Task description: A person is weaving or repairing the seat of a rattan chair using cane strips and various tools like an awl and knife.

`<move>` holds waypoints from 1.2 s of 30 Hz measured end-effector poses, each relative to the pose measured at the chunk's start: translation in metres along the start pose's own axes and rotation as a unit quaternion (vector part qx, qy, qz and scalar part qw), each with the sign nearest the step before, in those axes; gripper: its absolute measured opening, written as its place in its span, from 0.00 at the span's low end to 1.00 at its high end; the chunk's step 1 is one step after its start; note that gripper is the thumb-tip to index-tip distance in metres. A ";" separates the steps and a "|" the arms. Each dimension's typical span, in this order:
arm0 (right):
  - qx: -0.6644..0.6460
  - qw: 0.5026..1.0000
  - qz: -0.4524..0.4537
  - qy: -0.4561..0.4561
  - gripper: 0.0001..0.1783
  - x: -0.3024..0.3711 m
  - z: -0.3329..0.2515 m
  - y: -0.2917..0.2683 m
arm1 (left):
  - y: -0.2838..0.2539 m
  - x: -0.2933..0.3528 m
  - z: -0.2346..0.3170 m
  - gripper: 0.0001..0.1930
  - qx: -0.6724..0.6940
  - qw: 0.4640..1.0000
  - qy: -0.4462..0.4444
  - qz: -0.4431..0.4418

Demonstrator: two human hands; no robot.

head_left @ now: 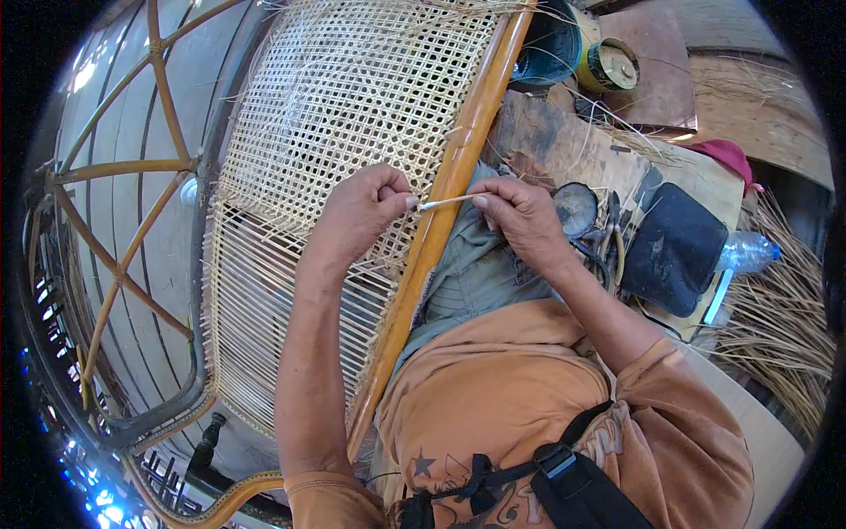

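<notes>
Between my two hands a short pale cane strand (pixel 448 202) is stretched over the frame's wooden rail. My left hand (pixel 363 210) pinches its left end between thumb and forefinger, just above the woven panel. Thumb and forefinger of my right hand (pixel 526 219) are closed on the other end, right of the rail. Beneath my left hand lies the cane webbing (pixel 344 115), finished in an open octagonal pattern at the far part. Nearer to me, the panel has only parallel strands (pixel 278 313). The varnished wooden rail (pixel 458 172) borders it on the right.
On the right, a worn board (pixel 551 128) carries a round dark dish (pixel 576 210), pliers (pixel 614 238) and a black pouch (pixel 674 247). A plastic bottle (pixel 747 252) lies beside loose cane strips (pixel 775 309). A yellow can (pixel 610 66) and dark bucket (pixel 548 44) stand behind.
</notes>
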State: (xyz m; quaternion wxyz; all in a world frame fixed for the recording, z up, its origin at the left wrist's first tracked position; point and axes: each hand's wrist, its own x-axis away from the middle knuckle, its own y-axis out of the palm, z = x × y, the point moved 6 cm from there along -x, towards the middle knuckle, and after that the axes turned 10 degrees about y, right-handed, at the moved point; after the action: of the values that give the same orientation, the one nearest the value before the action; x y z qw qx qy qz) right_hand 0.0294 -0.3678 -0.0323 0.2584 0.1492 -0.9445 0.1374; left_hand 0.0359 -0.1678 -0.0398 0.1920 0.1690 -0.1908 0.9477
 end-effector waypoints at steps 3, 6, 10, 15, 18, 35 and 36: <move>0.004 1.000 -0.002 -0.011 0.08 -0.001 0.000 0.000 | 0.001 0.000 0.002 0.06 0.008 1.000 -0.021 0.000; 0.020 0.999 0.011 -0.028 0.08 0.000 -0.004 0.001 | -0.001 -0.001 0.002 0.06 -0.003 1.000 -0.021 0.004; -0.006 1.000 0.011 -0.013 0.08 0.002 -0.004 -0.007 | -0.004 -0.003 0.007 0.07 -0.006 1.000 -0.013 0.021; -0.101 0.992 0.075 0.022 0.10 0.013 -0.019 -0.048 | -0.006 0.001 0.009 0.06 0.016 0.999 -0.012 0.033; -0.070 0.983 0.164 0.046 0.13 -0.006 -0.010 -0.089 | -0.001 0.003 0.000 0.06 0.017 0.999 -0.028 0.030; 0.223 0.954 -0.134 -0.149 0.10 -0.043 -0.075 0.008 | 0.026 0.138 0.033 0.05 0.005 0.934 0.033 0.356; 0.305 0.895 -0.216 -0.245 0.09 -0.039 -0.078 0.029 | 0.036 0.141 0.036 0.05 -0.015 0.943 0.051 0.329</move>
State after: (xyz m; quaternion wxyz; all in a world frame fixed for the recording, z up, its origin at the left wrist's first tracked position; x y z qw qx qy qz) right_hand 0.0862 -0.3064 0.0064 -0.0160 0.4500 -0.8341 0.3185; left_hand -0.0936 -0.1719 0.0362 -0.1182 0.0450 -0.2395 0.9626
